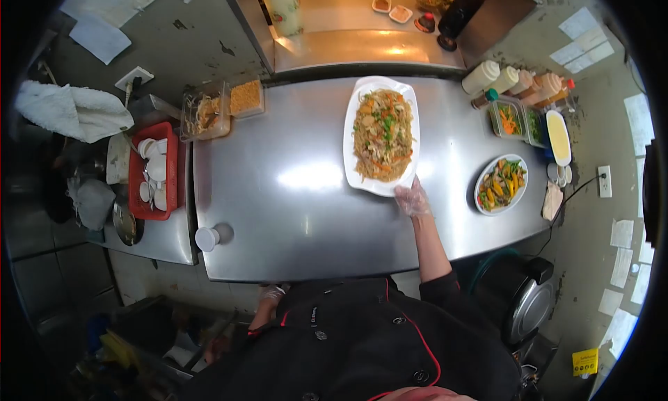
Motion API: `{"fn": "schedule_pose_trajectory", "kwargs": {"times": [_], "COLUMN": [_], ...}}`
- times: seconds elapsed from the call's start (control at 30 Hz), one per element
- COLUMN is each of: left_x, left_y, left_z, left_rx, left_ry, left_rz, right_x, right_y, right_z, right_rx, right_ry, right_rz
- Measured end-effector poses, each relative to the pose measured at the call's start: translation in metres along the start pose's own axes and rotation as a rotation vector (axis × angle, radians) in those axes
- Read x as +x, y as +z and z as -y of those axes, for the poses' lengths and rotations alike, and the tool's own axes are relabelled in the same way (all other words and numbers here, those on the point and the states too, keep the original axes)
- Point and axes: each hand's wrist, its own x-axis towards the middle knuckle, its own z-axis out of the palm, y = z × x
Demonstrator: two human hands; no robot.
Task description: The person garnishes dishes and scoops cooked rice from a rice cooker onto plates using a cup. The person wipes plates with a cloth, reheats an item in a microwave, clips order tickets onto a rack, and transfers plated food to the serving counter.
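A white oval platter (353, 171) of stir-fried noodles (383, 135), topped with chopped green onion and bits of vegetable, is at the back middle of the steel counter. My right hand (414, 198), in a clear plastic glove, grips the platter's near right rim; its thumb side shows and the other fingers are partly hidden. My left hand (271, 294), also gloved, hangs low beside my body at the counter's front edge, and its fingers cannot be made out. To the right lies a smaller oval plate (479, 198) of mixed stir-fried vegetables.
Squeeze bottles (481, 77) and tubs of cut vegetables (509, 119) line the back right. Two clear containers (247, 98) stand at the back left, near a red basket (179, 171) of white cups. A small white tub (207, 239) sits front left. Behind the counter is a lit pass-through shelf (348, 43).
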Motion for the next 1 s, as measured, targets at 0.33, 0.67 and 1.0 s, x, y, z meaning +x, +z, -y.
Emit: {"fn": "schedule_pose_trajectory", "kwargs": {"times": [0.33, 0.67, 1.0], "left_x": [-0.007, 0.014, -0.151], "left_y": [-0.019, 0.021, -0.154], "left_z": [-0.023, -0.013, -0.076], "left_rx": [-0.09, -0.337, -0.1], "left_ry": [0.015, 0.028, 0.216], "left_rz": [-0.057, -0.304, 0.03], "right_x": [0.238, 0.313, -0.007], "right_y": [0.031, 0.037, 0.104], "right_z": [0.006, 0.004, -0.046], "right_rx": [-0.09, 0.027, -0.636], "right_ry": [-0.053, 0.004, 0.49], "right_rz": [-0.002, 0.05, 0.594]}}
